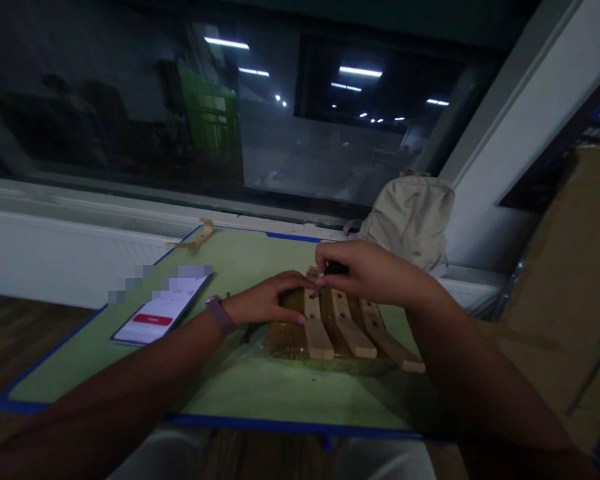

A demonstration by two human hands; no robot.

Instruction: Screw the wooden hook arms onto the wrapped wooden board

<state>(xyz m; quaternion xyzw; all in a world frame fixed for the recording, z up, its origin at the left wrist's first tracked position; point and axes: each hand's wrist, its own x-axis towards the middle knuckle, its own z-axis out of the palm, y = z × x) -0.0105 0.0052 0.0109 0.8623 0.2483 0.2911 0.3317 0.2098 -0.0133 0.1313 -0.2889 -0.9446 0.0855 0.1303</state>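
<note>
My right hand (pixel 363 267) is closed around a dark-handled screwdriver (pixel 336 268). Its metal tip points down at a hole in the leftmost wooden strip (pixel 319 337). Against that same strip, my left hand (pixel 267 298) presses with thumb and fingers, steadying it from the left side. A middle wooden strip (pixel 357 337) and a right wooden strip (pixel 397 347), both with holes and curved ends, lie alongside. All three rest across a brown block (pixel 285 340) that looks wrapped in clear plastic. The far ends of the strips are partly hidden behind my right hand.
The green tabletop (pixel 220 393) has a blue edge. A phone (pixel 165 310) with a lit screen lies left of my left forearm. Another curved wooden piece (pixel 200 235) sits at the far left corner. Behind stand a beige backpack (pixel 413 217) and a window; cardboard (pixel 555 280) is at right.
</note>
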